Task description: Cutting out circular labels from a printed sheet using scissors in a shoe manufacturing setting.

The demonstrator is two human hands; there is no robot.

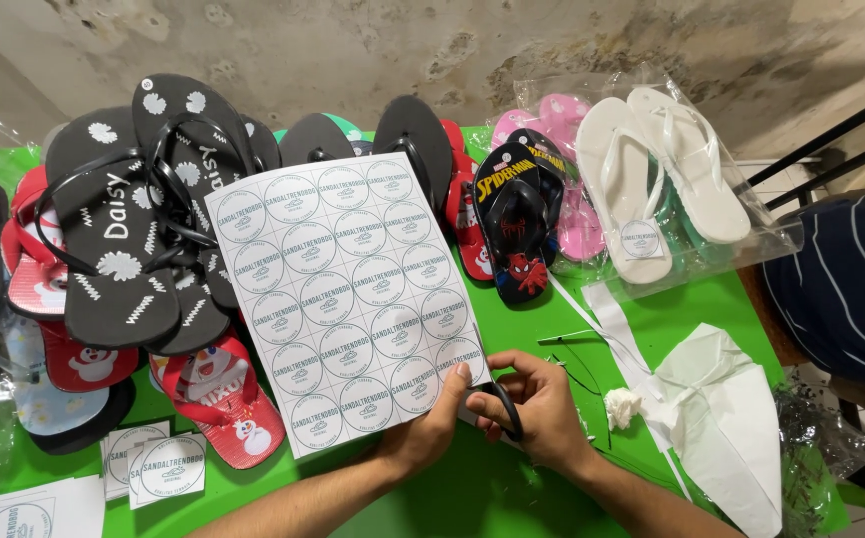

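Observation:
My left hand [431, 423] pinches the lower right corner of a white sheet [343, 299] printed with rows of round labels. The sheet lies tilted over the flip-flops on the green table [512, 498]. Right beside it, my right hand [537, 403] grips black-handled scissors [504, 406], their blades hidden at the sheet's right edge. Both forearms come in from the bottom of the view.
Black flip-flops [119, 239] with white flowers and red ones [218, 403] lie at left. Dark cartoon flip-flops [517, 214], pink and white pairs in a clear bag [652, 189] lie at right. Cut labels [163, 466] sit bottom left, paper scraps [721, 408] bottom right. A person's striped sleeve [846, 289] shows far right.

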